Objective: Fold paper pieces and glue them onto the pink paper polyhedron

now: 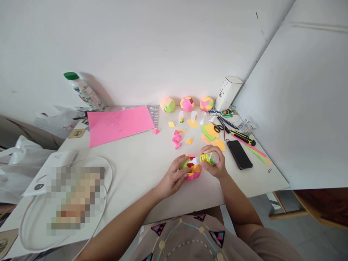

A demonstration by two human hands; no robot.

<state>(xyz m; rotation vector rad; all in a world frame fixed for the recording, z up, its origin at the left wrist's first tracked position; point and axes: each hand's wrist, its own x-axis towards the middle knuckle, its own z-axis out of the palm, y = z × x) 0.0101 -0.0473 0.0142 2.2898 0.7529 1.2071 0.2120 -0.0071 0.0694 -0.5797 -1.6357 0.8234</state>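
My left hand (174, 174) grips a partly open paper ball (194, 175) of pink, orange and green faces near the table's front edge. In my right hand (216, 165) is a glue bottle (207, 158) with a yellow-green label, tipped on its side. Its white nozzle points left and reaches the ball's opening; whether the tip touches the paper I cannot tell. Just beyond the ball lie several folded pink paper pieces (177, 139) and a folded orange piece (189, 141). My left fingers hide part of the ball.
Three finished-looking paper balls (187, 104) line the wall. Scissors (218, 128), paper sheets (209, 132), a black phone (239, 154) and a box cutter (243, 138) lie right. A pink board (121, 125), a white bottle (86, 92) and a looped white cable (111, 170) are left.
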